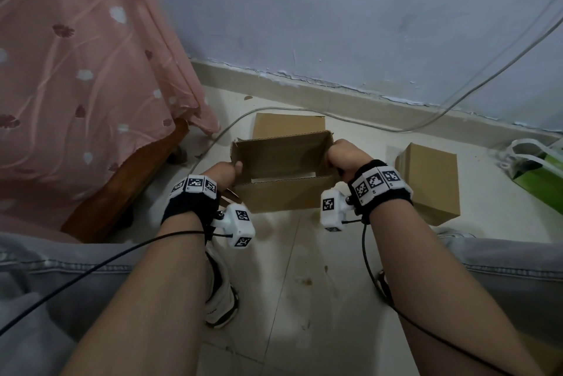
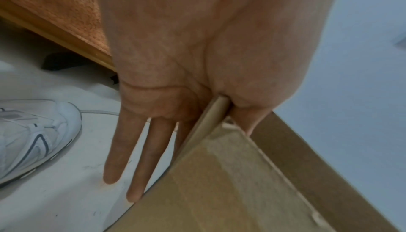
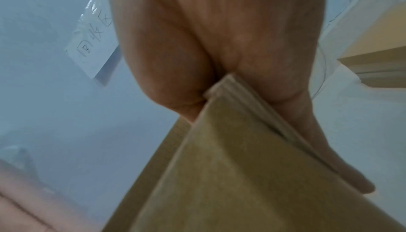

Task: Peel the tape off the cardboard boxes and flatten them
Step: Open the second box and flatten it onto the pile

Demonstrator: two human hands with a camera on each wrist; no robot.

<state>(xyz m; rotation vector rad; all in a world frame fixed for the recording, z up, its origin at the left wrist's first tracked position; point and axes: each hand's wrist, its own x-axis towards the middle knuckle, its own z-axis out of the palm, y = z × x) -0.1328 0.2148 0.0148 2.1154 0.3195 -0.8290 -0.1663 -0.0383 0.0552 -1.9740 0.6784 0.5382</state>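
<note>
Left hand pinches the open box at its left wall, thumb inside, fingers flat outside. Right hand pinches the right wall the same way. Box held above the floor, opening up. Flattened cardboard lies just behind it; a closed box sits right of it; a white shoe is below it.

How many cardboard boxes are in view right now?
3: the open box held between both hands, a flat box on the floor behind it, a closed box at the right. Others may be out of frame.
</note>
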